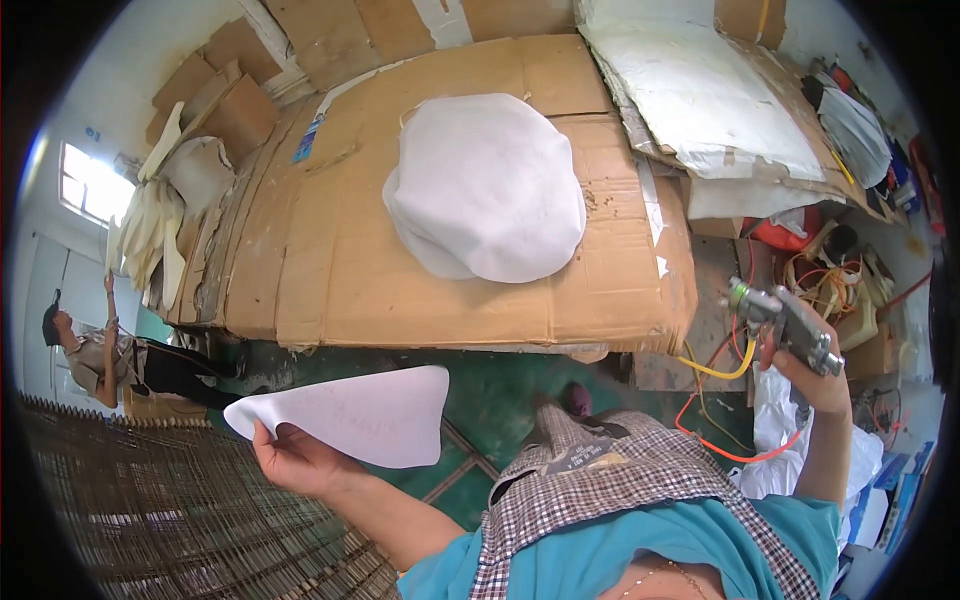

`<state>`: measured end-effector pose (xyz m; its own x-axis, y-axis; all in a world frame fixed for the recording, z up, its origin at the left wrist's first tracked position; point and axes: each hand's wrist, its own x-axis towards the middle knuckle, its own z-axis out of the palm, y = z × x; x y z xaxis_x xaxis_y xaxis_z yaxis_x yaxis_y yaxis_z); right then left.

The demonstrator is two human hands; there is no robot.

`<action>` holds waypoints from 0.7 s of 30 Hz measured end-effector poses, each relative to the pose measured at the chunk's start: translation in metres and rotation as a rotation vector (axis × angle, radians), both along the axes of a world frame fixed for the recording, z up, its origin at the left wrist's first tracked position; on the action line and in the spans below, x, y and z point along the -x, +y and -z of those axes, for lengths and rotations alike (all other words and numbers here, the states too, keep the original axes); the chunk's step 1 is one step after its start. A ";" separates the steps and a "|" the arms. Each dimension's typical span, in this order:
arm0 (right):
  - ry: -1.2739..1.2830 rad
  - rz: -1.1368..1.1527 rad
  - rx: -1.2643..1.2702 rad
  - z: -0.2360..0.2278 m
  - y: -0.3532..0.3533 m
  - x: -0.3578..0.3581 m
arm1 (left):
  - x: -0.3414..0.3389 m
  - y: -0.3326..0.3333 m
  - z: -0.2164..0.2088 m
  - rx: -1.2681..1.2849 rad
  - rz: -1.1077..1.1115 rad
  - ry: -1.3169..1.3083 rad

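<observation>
My left hand (298,462) pinches one end of a pale, thin foam sheet (372,418), holding it out flat beside the table's front edge. The sheet is long and widens away from my fingers. On the right, my right hand (815,372) is wrapped around a metal spray gun (795,325) with a green part at its front. A yellow hose (728,373) and an orange hose (745,458) hang near the gun. A rounded pile of similar pale foam (485,190) lies on the cardboard-covered table (335,255), apart from both hands.
A metal wire rack (190,510) stands at lower left. Another person (110,355) is at far left, beside hanging pale strips (150,230). A white-coated board (715,90) sits at the back right. Hoses and clutter (835,270) fill the right side, with white plastic bags (775,420) below.
</observation>
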<state>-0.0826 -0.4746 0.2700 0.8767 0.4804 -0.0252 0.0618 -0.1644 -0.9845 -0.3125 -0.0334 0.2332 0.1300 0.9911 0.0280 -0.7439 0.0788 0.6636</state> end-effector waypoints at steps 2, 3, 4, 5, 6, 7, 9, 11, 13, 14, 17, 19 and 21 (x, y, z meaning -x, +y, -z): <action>-0.001 -0.104 -0.106 0.005 -0.001 -0.002 | -0.006 -0.002 0.000 -0.012 -0.005 0.026; 0.032 -0.043 -0.102 0.008 0.000 -0.004 | -0.008 -0.004 -0.001 0.004 0.025 0.033; 0.009 -0.039 -0.129 0.010 0.000 -0.006 | -0.011 -0.005 -0.001 0.003 -0.006 0.054; 0.010 -0.063 -0.127 0.011 -0.001 -0.008 | -0.014 -0.006 -0.001 0.001 0.019 0.045; 0.044 -0.060 -0.116 0.012 -0.002 -0.010 | -0.017 -0.007 -0.001 0.031 0.049 0.027; -0.024 -0.184 -0.136 0.012 -0.005 -0.012 | -0.019 -0.008 -0.002 -0.004 0.041 0.035; -0.059 -0.236 -0.054 0.012 -0.010 -0.015 | -0.024 -0.009 -0.002 0.018 0.023 0.062; -0.043 -0.131 -0.052 0.012 -0.017 -0.017 | -0.028 -0.011 -0.002 -0.013 0.001 0.074; 0.011 -0.008 -0.062 0.011 -0.023 -0.021 | -0.033 -0.010 -0.002 -0.040 0.010 0.061; -0.027 -0.014 -0.101 0.010 -0.026 -0.023 | -0.035 -0.009 -0.003 -0.050 0.001 0.059; -0.060 -0.275 -0.088 0.009 -0.029 -0.029 | -0.040 -0.009 -0.003 -0.071 -0.015 0.049; -0.014 -0.270 -0.054 0.012 -0.024 -0.033 | -0.043 -0.009 -0.002 -0.082 -0.018 0.045; 0.009 -0.250 -0.089 0.016 -0.012 -0.038 | -0.046 -0.008 -0.002 -0.088 -0.035 0.045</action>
<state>-0.0447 -0.4870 0.2536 0.7304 0.6828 0.0196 0.0811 -0.0582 -0.9950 -0.2668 -0.0415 0.2347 0.0986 0.9890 0.1099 -0.7146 -0.0065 0.6995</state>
